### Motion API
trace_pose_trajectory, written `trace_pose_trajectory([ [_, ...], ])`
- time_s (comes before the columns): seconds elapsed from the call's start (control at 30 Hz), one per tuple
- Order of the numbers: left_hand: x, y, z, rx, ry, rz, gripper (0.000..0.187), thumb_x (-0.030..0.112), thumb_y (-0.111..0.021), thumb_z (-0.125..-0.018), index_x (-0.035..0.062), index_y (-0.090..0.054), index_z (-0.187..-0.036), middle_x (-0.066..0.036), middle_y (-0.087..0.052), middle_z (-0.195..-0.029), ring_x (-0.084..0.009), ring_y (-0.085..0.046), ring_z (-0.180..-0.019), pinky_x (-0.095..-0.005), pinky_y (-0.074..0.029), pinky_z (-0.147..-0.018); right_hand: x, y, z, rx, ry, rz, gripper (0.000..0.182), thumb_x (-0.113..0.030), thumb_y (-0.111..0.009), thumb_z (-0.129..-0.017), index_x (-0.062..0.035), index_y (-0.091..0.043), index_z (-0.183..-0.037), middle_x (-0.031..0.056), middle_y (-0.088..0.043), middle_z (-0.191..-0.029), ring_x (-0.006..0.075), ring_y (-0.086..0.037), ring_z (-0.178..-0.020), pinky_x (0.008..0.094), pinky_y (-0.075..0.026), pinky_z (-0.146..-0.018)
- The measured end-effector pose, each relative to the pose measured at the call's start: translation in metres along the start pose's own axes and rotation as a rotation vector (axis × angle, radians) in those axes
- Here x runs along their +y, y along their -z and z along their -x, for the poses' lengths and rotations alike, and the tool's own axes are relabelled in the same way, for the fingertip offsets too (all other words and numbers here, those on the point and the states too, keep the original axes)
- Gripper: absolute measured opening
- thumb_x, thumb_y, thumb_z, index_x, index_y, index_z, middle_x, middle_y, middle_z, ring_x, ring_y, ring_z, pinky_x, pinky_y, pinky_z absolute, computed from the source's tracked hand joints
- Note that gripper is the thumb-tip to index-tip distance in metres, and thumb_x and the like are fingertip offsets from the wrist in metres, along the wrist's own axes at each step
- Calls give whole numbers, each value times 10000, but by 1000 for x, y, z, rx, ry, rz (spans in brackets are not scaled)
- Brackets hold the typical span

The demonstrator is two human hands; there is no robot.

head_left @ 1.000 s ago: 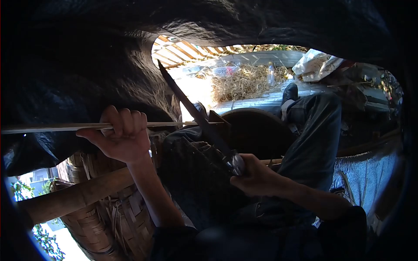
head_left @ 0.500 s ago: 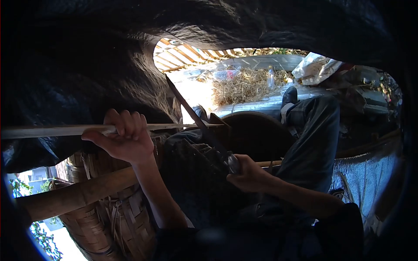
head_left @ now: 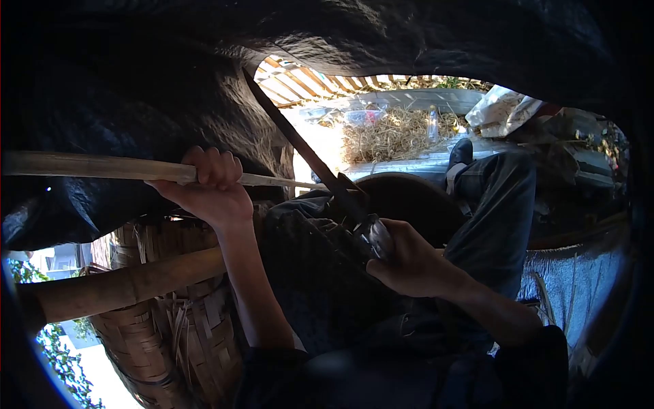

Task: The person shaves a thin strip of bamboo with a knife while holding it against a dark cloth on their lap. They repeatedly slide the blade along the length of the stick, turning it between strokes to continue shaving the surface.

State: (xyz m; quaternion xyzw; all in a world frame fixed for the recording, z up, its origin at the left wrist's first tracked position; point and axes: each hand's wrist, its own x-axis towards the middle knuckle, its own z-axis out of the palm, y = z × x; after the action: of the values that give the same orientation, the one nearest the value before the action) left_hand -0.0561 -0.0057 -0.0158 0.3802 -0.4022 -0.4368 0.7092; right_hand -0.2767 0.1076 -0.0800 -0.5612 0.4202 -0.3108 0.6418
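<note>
The left hand [head_left: 218, 194] is grasping a long, pale wood strip [head_left: 102, 165], with its fingers curling over the top. The strip is running through that grip, with one part sticking out to the left and a thinner-looking part reaching out to the right.

The right hand [head_left: 415, 262] is holding a big knife [head_left: 293, 140] by its shiny handle. The long, dark blade is pointing up and away to the left of that grip. The far end of the strip is lying very near the blade, but I cannot tell if they are touching.

The strip is looking flat and smooth, so I think some of the shaping is already done. It is all in one long piece. I am not seeing a fresh cut, so I cannot tell how much is left.

Below the left grip, a thick pole [head_left: 129, 290] is crossing in front of a woven basket [head_left: 143, 347]. Above both grips, a dark sheet [head_left: 170, 116] is hanging. A bent leg [head_left: 497, 198] is resting just past the right grip. Farther out, some straw [head_left: 381, 140] is lying in the sun, with a clear bottle [head_left: 432, 124] beside a white bag [head_left: 504, 112].
</note>
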Motion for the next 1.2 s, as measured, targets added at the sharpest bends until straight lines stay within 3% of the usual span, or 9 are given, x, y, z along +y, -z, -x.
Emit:
trace_pose_trajectory([
  [0.1,-2,-1,1,11,-24,-21,683,783,-220,-817,155,-258,-553,40,-175,-453,-77,-98,-425,-259,-75,-396,19,-15,-4,-56,-95,-144,207,-74,-552,-736,27,-516,-913,86,-571,-695,180,-583,-603,324,-462,-550],
  [0.2,2,-2,3,34,-24,-28,679,774,-206,-826,153,-258,-556,36,-169,-457,-80,-91,-433,-256,-79,-402,50,-26,-8,-131,-436,-242,241,-84,-547,-772,27,-514,-983,73,-563,-649,141,-571,-548,280,-446,-453],
  [0.33,2,-1,4,16,-29,-39,676,777,-202,-820,157,-257,-557,41,-169,-456,-75,-87,-426,-251,-76,-394,32,-2,-6,-185,-426,-320,227,-58,-533,-777,19,-511,-989,50,-536,-586,102,-525,-459,254,-399,-376],
  [0.43,0,-4,2,95,-44,-67,673,777,-203,-821,160,-258,-559,41,-169,-453,-74,-86,-422,-250,-78,-391,17,4,-4,-149,-246,-361,204,-36,-518,-780,11,-514,-978,32,-518,-559,96,-491,-404,254,-376,-347],
  [0.53,-1,-5,-1,49,-20,-35,668,771,-200,-828,162,-258,-557,41,-169,-451,-74,-89,-420,-250,-80,-392,30,-7,-4,-191,-305,-518,201,-33,-515,-773,2,-520,-971,32,-514,-556,96,-496,-410,250,-374,-353],
  [0.73,-2,-4,-1,27,-62,-56,656,754,-220,-842,164,-257,-557,46,-162,-453,-69,-95,-416,-252,-83,-392,40,3,-8,-201,-467,-317,201,-23,-528,-785,2,-486,-980,20,-493,-556,77,-490,-420,230,-363,-353],
  [0.87,-3,-4,-1,25,-119,-93,627,704,-228,-880,157,-295,-581,41,-206,-475,-67,-143,-426,-241,-121,-411,19,5,-3,-99,-276,-375,231,-20,-522,-759,11,-501,-987,28,-520,-566,87,-494,-408,240,-370,-360],
  [1.03,-10,16,1,-97,-98,73,418,475,-338,-970,98,-469,-848,-1,-426,-715,-100,-374,-620,-248,-311,-588,25,-5,9,-39,-234,-430,234,-21,-526,-757,7,-501,-987,24,-519,-564,87,-484,-396,240,-356,-342],
  [1.2,-1,33,10,-86,-144,-187,258,341,-435,-968,91,-491,-1003,-10,-502,-838,-124,-445,-717,-283,-366,-670,22,-14,22,-16,-229,-215,251,-17,-534,-741,15,-506,-989,62,-556,-691,115,-564,-584,257,-443,-517],
])
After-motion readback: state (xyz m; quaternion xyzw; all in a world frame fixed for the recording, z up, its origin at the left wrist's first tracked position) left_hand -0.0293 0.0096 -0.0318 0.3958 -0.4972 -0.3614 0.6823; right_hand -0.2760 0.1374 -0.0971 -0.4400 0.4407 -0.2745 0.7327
